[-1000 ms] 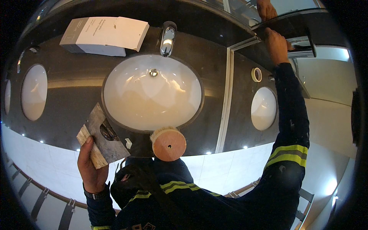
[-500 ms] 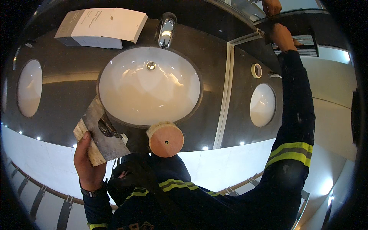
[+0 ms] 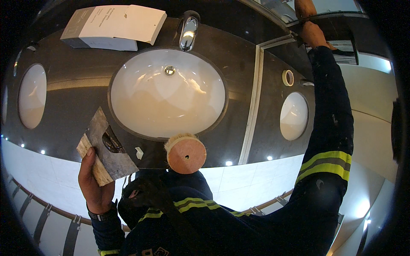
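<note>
Your right hand (image 3: 314, 35) has moved up; it and its reflection (image 3: 305, 7), apart a second ago, now meet in view. Your right sleeve (image 3: 332, 115) swung rightward, baring more of the far tap (image 3: 306, 82). Your left hand (image 3: 96, 184) drew the metal plate (image 3: 112, 159) off left: clear now of sink (image 3: 149, 113) rim and white scrap (image 3: 139, 153), both nearly met half a second ago.

I have open bench (image 3: 238, 115) right of the middle basin (image 3: 166, 102); tap (image 3: 188, 34) and box (image 3: 117, 24) obstruct behind it, round brush (image 3: 186, 157) in front, wood-edged metal blade (image 3: 118, 163) front-left.
</note>
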`<move>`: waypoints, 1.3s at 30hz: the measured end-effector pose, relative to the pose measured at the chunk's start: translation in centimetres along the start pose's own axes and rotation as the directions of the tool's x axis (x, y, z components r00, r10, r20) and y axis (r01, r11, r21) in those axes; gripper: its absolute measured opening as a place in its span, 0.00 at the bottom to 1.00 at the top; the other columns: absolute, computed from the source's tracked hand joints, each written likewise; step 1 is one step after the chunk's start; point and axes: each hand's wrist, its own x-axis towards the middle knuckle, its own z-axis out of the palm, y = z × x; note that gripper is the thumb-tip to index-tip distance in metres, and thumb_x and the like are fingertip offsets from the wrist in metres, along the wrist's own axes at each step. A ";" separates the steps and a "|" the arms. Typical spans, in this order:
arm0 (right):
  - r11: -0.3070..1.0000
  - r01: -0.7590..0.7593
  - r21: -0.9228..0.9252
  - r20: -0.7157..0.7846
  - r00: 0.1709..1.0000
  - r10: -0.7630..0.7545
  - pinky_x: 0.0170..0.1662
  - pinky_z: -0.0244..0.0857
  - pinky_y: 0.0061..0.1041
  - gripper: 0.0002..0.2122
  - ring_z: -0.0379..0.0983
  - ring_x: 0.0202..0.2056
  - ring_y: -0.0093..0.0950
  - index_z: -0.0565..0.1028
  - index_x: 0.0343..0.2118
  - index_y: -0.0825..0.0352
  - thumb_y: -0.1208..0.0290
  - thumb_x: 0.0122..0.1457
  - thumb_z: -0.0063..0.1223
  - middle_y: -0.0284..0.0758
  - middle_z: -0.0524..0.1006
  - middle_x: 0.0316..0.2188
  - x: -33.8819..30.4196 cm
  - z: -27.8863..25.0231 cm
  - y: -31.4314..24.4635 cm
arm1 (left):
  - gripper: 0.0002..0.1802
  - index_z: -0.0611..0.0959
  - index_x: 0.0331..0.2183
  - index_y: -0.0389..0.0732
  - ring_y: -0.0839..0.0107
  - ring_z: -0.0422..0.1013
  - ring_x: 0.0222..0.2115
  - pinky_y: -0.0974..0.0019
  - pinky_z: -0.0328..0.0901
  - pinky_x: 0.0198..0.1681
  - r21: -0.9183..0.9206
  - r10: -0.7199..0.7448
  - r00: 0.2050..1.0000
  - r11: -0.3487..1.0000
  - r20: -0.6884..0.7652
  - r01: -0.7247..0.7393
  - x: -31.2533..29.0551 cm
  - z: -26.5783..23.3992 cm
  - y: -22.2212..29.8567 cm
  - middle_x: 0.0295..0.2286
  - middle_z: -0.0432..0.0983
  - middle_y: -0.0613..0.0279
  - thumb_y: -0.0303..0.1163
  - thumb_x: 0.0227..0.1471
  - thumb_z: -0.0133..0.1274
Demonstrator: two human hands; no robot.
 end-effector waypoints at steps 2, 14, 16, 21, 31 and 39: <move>0.999 0.012 0.030 -0.031 0.999 -0.011 0.43 0.72 0.44 0.10 0.77 0.39 0.52 0.79 0.35 0.74 0.76 0.54 0.48 0.56 0.78 0.36 0.0 0.5 0.4 | 0.25 0.67 0.55 0.31 0.62 0.71 0.49 0.58 0.68 0.53 0.001 -0.002 1.000 1.000 -0.008 0.002 0.0 0.0 0.0 0.49 0.71 0.48 0.37 0.62 0.46; 0.985 0.101 0.141 -0.122 0.989 -0.084 0.42 0.72 0.46 0.10 0.77 0.39 0.52 0.78 0.34 0.73 0.77 0.55 0.44 0.56 0.78 0.35 -0.9 1.5 0.5 | 0.25 0.66 0.56 0.32 0.61 0.71 0.50 0.57 0.68 0.53 0.014 -0.022 1.000 1.000 0.013 0.022 0.3 0.9 -0.4 0.50 0.71 0.49 0.38 0.63 0.45; 0.990 0.098 0.100 -0.079 0.993 -0.090 0.41 0.71 0.42 0.10 0.78 0.38 0.48 0.79 0.38 0.69 0.75 0.56 0.47 0.50 0.79 0.35 -1.5 1.7 1.0 | 0.26 0.66 0.56 0.32 0.62 0.71 0.50 0.57 0.68 0.53 0.010 -0.028 1.000 1.000 0.013 0.028 0.3 0.6 -0.4 0.49 0.71 0.49 0.38 0.62 0.45; 0.991 0.126 0.046 -0.174 0.978 -0.116 0.41 0.72 0.41 0.11 0.78 0.38 0.45 0.79 0.40 0.65 0.75 0.57 0.47 0.47 0.80 0.35 -3.8 0.3 -0.7 | 0.26 0.66 0.55 0.32 0.62 0.71 0.49 0.57 0.68 0.53 0.012 -0.013 1.000 1.000 -0.017 0.014 0.1 0.9 -0.6 0.49 0.71 0.48 0.38 0.62 0.46; 0.998 0.060 0.009 -0.213 0.975 -0.057 0.43 0.70 0.42 0.13 0.76 0.42 0.45 0.77 0.45 0.64 0.72 0.56 0.48 0.45 0.79 0.38 -6.3 -1.8 -1.4 | 0.24 0.68 0.54 0.32 0.63 0.73 0.47 0.60 0.71 0.50 -0.010 -0.019 0.998 1.000 -0.056 0.019 0.0 1.2 -0.8 0.48 0.72 0.49 0.37 0.63 0.44; 0.749 -0.143 0.647 -0.216 0.907 0.360 0.41 0.70 0.39 0.14 0.76 0.40 0.48 0.74 0.46 0.66 0.69 0.57 0.54 0.50 0.79 0.37 -16.1 3.1 -1.5 | 0.21 0.70 0.54 0.37 0.64 0.73 0.47 0.58 0.69 0.51 -0.002 0.003 1.000 1.000 0.025 -0.003 -0.2 2.1 -0.8 0.47 0.74 0.54 0.36 0.63 0.45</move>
